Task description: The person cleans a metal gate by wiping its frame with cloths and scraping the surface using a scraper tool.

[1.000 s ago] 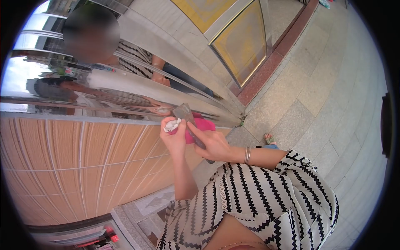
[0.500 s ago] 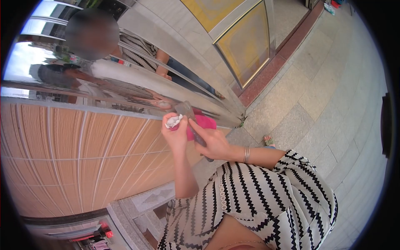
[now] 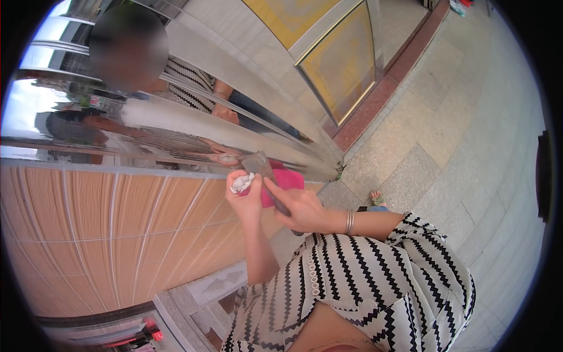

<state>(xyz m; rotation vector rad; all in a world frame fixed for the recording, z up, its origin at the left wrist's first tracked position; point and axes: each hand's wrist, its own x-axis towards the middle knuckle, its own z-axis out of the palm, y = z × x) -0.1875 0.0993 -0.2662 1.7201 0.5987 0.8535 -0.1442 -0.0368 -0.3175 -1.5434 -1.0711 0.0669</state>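
Observation:
My left hand (image 3: pixel 246 198) is closed around a crumpled white tissue (image 3: pixel 241 183) and a bright pink cloth (image 3: pixel 288 181), which hangs out behind the tool towards the right. In my right hand (image 3: pixel 304 209) is a scraper (image 3: pixel 258 165) with a flat, worn grey blade. The index finger lies along its shaft, and the handle end shows below the palm. The blade points up and left, close beside my left fingers and near the shiny metal ledge. Whether it touches the cloth or the ledge I cannot tell.
A polished metal surface (image 3: pixel 187 126) reflects a person in a striped top. Below it runs an orange ribbed tile wall (image 3: pixel 135 217). A yellow panel with a gold frame (image 3: pixel 343 64), a reddish step (image 3: pixel 366 108) and stone paving (image 3: pixel 410 170) lie ahead and right.
The view has shifted slightly, so the wall and ledge sit a little lower. Both hands keep their hold on the cloth, tissue and scraper with little movement.

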